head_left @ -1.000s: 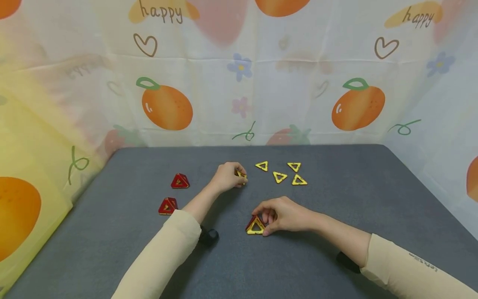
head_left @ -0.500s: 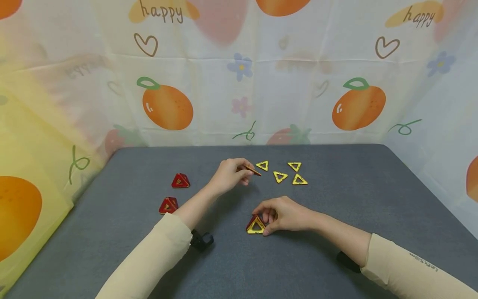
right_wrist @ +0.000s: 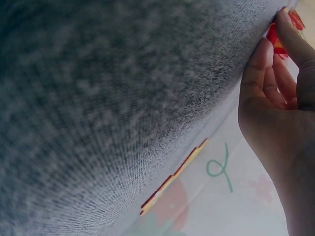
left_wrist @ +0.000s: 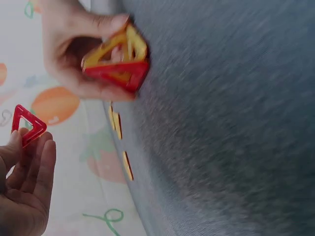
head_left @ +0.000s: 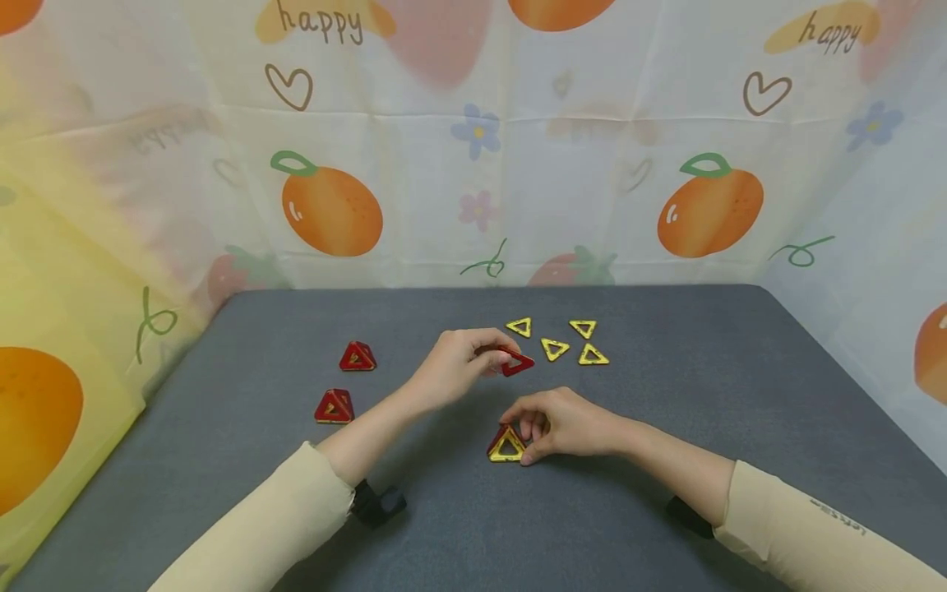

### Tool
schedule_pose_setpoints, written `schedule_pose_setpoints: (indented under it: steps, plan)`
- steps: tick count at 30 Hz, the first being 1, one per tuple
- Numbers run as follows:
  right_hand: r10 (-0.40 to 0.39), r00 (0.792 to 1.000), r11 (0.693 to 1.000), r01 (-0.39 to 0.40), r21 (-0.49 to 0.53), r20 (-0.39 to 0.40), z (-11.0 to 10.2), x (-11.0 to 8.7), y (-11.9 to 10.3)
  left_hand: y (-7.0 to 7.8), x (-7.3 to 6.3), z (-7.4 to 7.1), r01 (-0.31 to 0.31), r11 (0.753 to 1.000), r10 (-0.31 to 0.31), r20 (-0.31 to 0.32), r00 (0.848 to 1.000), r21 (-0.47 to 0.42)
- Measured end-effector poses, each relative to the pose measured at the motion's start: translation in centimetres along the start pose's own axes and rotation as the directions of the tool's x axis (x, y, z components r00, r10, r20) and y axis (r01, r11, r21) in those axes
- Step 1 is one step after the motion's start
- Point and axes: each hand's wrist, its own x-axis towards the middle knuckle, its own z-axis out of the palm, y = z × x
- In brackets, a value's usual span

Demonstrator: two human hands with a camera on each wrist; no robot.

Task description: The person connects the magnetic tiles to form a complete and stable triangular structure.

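Observation:
Between thumb and fingers my left hand (head_left: pixel 462 366) pinches a triangular magnetic tile (head_left: pixel 518 363), raised above the table with its red face showing. In the left wrist view that tile (left_wrist: pixel 28 127) is an open-centred triangle. Nearer the front, my right hand (head_left: pixel 565 423) grips a partly built pyramid of tiles (head_left: pixel 506 446) standing on the table, with yellow and red sides. The left wrist view shows this pyramid (left_wrist: pixel 118 59) held between thumb and fingers. In the right wrist view, the right hand (right_wrist: pixel 275 93) hides most of it.
Several yellow triangular tiles (head_left: pixel 554 349) lie flat behind the hands, toward the table's back. On the left stand two red pyramids, one farther back (head_left: pixel 358 357) and one nearer (head_left: pixel 334 406). A printed cloth (head_left: pixel 481 205) hangs behind the grey table (head_left: pixel 703 370).
My left hand has lifted its tile from the back of the table, turned it so red shows, and brought it right and nearer the pyramid. The right hand keeps its place.

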Motion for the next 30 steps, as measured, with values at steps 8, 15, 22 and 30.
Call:
schedule_pose_setpoints:
  steps: [8,15,22,30]
  plan:
    - [0.015,1.000,1.000,-0.015,-0.021,0.000,0.0,0.1,-0.1,0.3,-2.6,1.1,-0.017,1.000,0.017,-0.053,0.998,0.005]
    - [0.011,1.000,0.999,-0.012,-0.042,-0.014,0.0,0.1,-0.1,0.2,-4.2,2.1,-0.042,0.999,0.043,-0.075,0.996,0.013]
    - [-0.021,1.000,0.998,0.020,-0.061,-0.020,0.0,0.0,-0.1,0.1,-5.1,3.0,-0.054,0.998,0.055,-0.056,0.997,0.028]
    - [-0.029,0.999,0.999,0.028,-0.033,-0.019,0.0,-0.1,0.0,-0.4,-5.4,3.5,-0.048,0.999,0.048,-0.032,0.998,0.005]
